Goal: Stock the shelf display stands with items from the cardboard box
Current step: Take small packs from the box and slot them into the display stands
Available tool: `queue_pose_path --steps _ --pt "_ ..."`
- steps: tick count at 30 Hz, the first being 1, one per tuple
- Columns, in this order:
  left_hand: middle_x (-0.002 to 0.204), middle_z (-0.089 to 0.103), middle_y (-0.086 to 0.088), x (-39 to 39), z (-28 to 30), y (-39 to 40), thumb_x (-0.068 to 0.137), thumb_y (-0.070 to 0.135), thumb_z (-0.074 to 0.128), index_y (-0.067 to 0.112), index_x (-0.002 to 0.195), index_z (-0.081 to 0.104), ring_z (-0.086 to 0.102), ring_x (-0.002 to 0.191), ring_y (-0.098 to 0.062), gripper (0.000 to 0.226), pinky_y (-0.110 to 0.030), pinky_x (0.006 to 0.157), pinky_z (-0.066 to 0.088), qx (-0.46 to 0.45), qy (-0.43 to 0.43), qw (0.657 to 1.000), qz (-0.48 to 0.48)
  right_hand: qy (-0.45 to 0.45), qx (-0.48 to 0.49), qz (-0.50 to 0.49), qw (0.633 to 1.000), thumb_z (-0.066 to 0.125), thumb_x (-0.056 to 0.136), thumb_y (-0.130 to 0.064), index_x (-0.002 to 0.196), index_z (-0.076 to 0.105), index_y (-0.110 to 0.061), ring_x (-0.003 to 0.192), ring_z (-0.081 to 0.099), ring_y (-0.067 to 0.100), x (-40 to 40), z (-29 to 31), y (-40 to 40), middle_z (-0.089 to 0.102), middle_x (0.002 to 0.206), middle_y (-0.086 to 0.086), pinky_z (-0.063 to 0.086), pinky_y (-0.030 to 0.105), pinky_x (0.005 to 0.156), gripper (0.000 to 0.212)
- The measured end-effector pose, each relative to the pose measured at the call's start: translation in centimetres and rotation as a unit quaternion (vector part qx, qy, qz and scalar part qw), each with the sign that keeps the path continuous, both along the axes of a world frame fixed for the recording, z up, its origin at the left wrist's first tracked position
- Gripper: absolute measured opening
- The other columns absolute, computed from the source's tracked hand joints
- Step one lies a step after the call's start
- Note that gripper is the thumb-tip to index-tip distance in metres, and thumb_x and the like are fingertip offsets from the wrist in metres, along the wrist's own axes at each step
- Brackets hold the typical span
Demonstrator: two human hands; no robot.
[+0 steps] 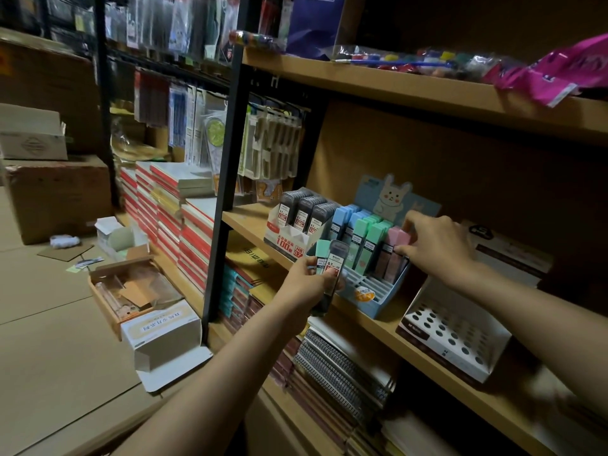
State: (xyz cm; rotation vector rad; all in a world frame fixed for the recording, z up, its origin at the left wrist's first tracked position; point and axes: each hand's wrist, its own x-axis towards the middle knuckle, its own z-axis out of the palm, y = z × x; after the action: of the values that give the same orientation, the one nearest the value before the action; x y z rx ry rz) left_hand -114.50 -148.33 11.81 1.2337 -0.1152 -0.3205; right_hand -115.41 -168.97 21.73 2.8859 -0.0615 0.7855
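Right grip (427, 240) pinches pink case (399, 238) at top, seating it in blue stand (378, 301) on shelf (437, 350). Push straight down its slot, flush with pink neighbour.

Left grip (311, 279), below-left of right grip, holds spare cases (330, 258) (mint and grey); keep them fanned for next pick.

Slot base hidden behind cases. Source box: cannot tell which. Labels too blurred to read fully.

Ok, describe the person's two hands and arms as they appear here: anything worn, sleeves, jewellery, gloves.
Both are bare. The left hand and its forearm show no glove, ring, watch or sleeve up to the bottom edge of the picture. The right hand and its forearm are likewise uncovered, with no visible band or jewellery; the arm leaves the view at the right edge before any sleeve appears. The light is dim, so fine marks cannot be made out.
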Motion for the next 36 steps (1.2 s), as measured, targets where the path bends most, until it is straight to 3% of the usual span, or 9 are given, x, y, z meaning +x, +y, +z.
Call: queue_pose_path --steps 8,13,16,18,20,22,29,33,36 --pt "0.113 0.061 -0.011 0.3 0.0 0.2 0.096 0.015 0.058 0.014 0.130 0.047 0.063 0.099 -0.024 0.036 -0.038 0.081 0.052 0.020 -0.002 1.000 0.019 -0.042 -0.144 -0.044 0.988 0.073 0.082 -0.043 0.099 0.071 -0.017 0.091 0.058 0.023 0.4 -1.4 -0.5 0.057 0.105 0.004 0.039 0.029 0.064 0.031" --pt "0.111 0.063 -0.011 0.2 0.1 0.3 0.095 0.015 0.060 0.013 0.128 0.049 0.063 0.099 -0.025 0.035 -0.040 0.084 0.052 0.012 -0.002 1.000 0.018 -0.010 -0.150 -0.065 0.986 0.062 0.089 -0.047 0.108 0.069 -0.019 0.096 0.057 0.022 -0.4 -1.0 -0.1 0.055 0.111 0.005 0.045 0.031 0.068 0.035" --pt "0.104 0.065 -0.007 -0.1 0.5 0.6 0.094 0.013 0.060 0.013 0.122 0.053 0.065 0.092 -0.020 0.028 -0.039 0.081 0.054 -0.002 -0.011 1.000 0.005 -0.035 -0.075 -0.013 0.996 0.059 0.092 -0.042 0.127 0.057 -0.014 0.099 0.057 0.023 -0.9 -0.9 0.8 0.050 0.120 0.008 0.048 0.031 0.072 0.045" --pt "0.101 0.066 -0.005 -0.3 0.9 1.1 0.094 0.012 0.059 0.011 0.122 0.053 0.066 0.090 -0.019 0.028 -0.038 0.079 0.054 -0.007 -0.024 1.000 0.002 -0.031 0.075 0.084 0.993 0.061 0.093 -0.036 0.127 0.056 -0.017 0.092 0.058 0.013 -1.1 -0.5 2.4 0.054 0.114 0.001 0.045 0.018 0.070 0.040" --pt "0.103 0.068 -0.007 -0.3 1.3 1.7 0.095 0.011 0.058 0.012 0.122 0.053 0.066 0.096 -0.024 0.028 -0.046 0.090 0.053 -0.010 -0.033 0.999 -0.005 0.044 0.225 0.154 0.961 0.066 0.089 -0.039 0.119 0.057 -0.030 0.079 0.061 -0.001 -1.0 -0.1 4.8 0.062 0.098 -0.013 0.045 0.011 0.063 0.033" --pt "0.109 0.068 -0.011 -0.3 1.5 2.4 0.096 0.011 0.057 0.013 0.122 0.053 0.066 0.103 -0.030 0.027 -0.052 0.097 0.050 -0.009 -0.039 0.999 -0.013 0.107 0.302 0.169 0.932 0.072 0.084 -0.040 0.115 0.054 -0.036 0.076 0.065 -0.001 -0.6 -0.2 7.3 0.064 0.090 -0.015 0.055 0.021 0.067 0.036" --pt "0.114 0.063 -0.007 0.4 1.5 6.1 0.098 0.025 0.052 0.022 0.120 0.052 0.063 0.103 -0.024 0.022 -0.041 0.090 0.051 0.004 -0.031 0.999 0.035 0.108 0.342 0.190 0.914 0.081 0.076 -0.024 0.096 0.063 -0.025 0.084 0.064 0.009 3.0 1.0 10.4 0.067 0.093 -0.005 0.055 0.030 0.075 0.028" --pt "0.104 0.061 -0.008 1.5 0.8 8.9 0.103 0.020 0.041 0.018 0.128 0.050 0.057 0.089 -0.019 0.027 -0.028 0.072 0.048 0.017 -0.017 0.992 0.120 -0.003 0.329 0.211 0.920 0.080 0.077 -0.021 0.094 0.063 -0.023 0.081 0.066 0.008 6.3 3.4 11.5 0.067 0.088 -0.007 0.058 0.032 0.073 0.024" --pt "0.105 0.062 -0.009 2.1 0.4 9.8 0.102 0.017 0.043 0.019 0.129 0.050 0.058 0.089 -0.019 0.028 -0.029 0.072 0.050 0.017 -0.028 0.990 0.139 -0.049 0.282 0.242 0.927 0.079 0.079 -0.016 0.101 0.065 -0.020 0.085 0.066 0.014 8.9 3.1 13.1 0.068 0.094 -0.002 0.058 0.037 0.078 0.026"
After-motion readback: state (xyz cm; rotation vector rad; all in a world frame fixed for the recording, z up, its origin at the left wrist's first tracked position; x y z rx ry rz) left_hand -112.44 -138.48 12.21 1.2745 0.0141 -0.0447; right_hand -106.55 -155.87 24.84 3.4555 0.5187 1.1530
